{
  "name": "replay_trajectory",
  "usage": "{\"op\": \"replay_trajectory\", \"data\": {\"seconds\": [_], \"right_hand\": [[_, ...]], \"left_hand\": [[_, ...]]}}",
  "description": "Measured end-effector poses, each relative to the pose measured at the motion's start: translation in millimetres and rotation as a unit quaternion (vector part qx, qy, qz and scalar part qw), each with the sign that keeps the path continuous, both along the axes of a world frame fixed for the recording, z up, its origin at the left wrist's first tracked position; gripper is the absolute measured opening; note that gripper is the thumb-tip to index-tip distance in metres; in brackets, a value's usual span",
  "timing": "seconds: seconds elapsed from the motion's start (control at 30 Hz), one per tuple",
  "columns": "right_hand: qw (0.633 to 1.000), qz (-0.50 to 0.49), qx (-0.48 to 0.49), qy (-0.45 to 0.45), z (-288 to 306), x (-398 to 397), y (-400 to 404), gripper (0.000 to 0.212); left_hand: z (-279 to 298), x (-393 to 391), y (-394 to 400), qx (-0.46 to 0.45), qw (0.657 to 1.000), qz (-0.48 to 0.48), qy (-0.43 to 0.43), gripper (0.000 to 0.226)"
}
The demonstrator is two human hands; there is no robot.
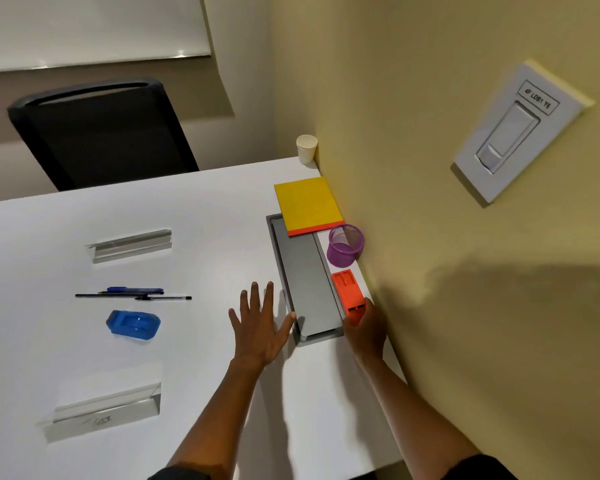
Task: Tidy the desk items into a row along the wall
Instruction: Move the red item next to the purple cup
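Along the yellow wall stand a white paper cup [306,148], a yellow notepad [308,205] with an orange edge, a purple mesh pen cup [344,244] and an orange stapler-like object [349,295]. My right hand [366,329] grips the near end of the orange object by the wall. My left hand [260,326] lies flat on the white desk with fingers spread, holding nothing. Further left lie pens [134,294], a blue tape dispenser [133,324] and two clear acrylic sign holders [129,244] [102,411].
A grey cable hatch [305,282] is set into the desk [205,230] between my left hand and the wall row. A black chair [101,133] stands behind the desk. A light switch [515,129] is on the wall.
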State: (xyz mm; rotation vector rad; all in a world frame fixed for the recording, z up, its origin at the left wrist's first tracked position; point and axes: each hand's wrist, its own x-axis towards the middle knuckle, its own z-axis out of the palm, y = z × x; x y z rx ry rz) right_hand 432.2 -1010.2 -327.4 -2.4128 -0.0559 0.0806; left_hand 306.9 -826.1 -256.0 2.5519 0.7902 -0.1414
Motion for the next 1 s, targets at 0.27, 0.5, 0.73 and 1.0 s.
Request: {"op": "replay_trajectory", "data": {"seconds": [0.27, 0.5, 0.73, 1.0], "right_hand": [[1.0, -0.022, -0.005, 0.013, -13, 13, -9, 0.055], [0.999, -0.022, -0.002, 0.032, -15, 14, -3, 0.056], [0.999, -0.02, -0.011, 0.036, -24, 20, -4, 0.06], [0.998, -0.001, -0.056, 0.039, -19, 18, -4, 0.07]], "left_hand": [[-11, -4, 6, -0.002, 1.0, 0.004, 0.005, 0.091], [-17, -11, 10, -0.006, 1.0, 0.01, 0.022, 0.09], [-19, -22, 19, -0.008, 0.999, 0.026, 0.029, 0.09], [-15, -35, 26, -0.019, 0.999, 0.035, 0.024, 0.08]]}}
